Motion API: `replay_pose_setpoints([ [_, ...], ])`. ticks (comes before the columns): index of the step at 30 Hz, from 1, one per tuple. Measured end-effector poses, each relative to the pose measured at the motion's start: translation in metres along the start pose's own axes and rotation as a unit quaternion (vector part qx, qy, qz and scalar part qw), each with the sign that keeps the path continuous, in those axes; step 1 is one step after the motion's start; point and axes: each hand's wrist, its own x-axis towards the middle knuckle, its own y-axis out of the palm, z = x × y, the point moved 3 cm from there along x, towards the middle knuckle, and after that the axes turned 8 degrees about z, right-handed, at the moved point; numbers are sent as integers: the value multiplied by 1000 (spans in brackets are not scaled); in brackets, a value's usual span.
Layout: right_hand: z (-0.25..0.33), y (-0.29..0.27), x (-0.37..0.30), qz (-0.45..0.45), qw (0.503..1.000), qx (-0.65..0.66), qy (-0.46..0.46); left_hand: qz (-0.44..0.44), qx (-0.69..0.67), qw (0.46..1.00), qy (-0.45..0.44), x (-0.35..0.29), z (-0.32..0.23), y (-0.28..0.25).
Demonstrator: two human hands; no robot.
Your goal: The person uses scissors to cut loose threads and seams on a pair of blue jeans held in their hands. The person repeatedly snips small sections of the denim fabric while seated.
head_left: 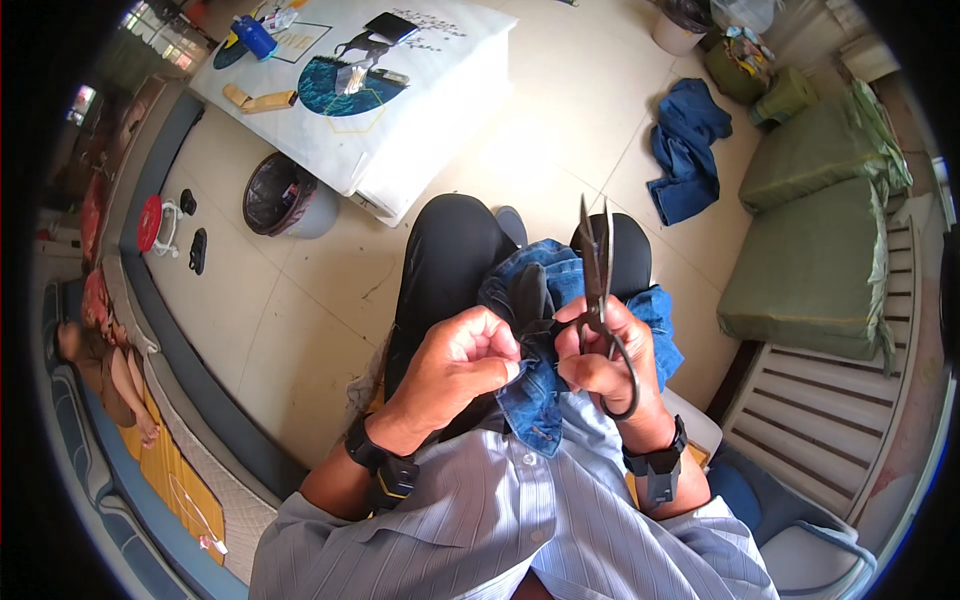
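Note:
A blue denim garment lies bunched across my lap, with a dark grey piece of cloth showing among its folds. My left hand is closed, thumb and forefinger pinching an edge of the denim. Dark-bladed scissors rest in my right hand, one handle loop beside the palm and the blades pointing away from me, slightly parted. The right thumb and forefinger also come together close to the denim edge; whether they pinch cloth or thread is too small to tell.
A white table with a blue bottle stands ahead on the left, a lined bin beside it. More denim lies on the floor. Green cushions sit on a slatted bench at right. Another person lies at far left.

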Motion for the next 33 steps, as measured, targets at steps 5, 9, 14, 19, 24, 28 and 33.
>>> replay_pose_setpoints([
  [5,5,-14,2,-27,998,47,-25,-37,11,999,3,-11,3,-12],
  [9,2,-18,3,-39,997,59,-38,-74,99,985,-117,-28,23,-30],
  [14,4,-6,6,-50,997,-46,25,41,-199,957,-206,-41,48,-4],
  [19,-1,4,9,-11,980,-198,31,14,-231,971,-66,-25,36,1],
  [24,-1,3,5,-43,985,-164,32,-10,-196,973,125,-30,16,-18],
  [28,-1,9,6,-32,986,-161,22,-19,-210,967,140,-27,26,-32],
  [33,-12,22,12,5,981,-190,29,-19,-222,966,128,-26,29,-29],
])
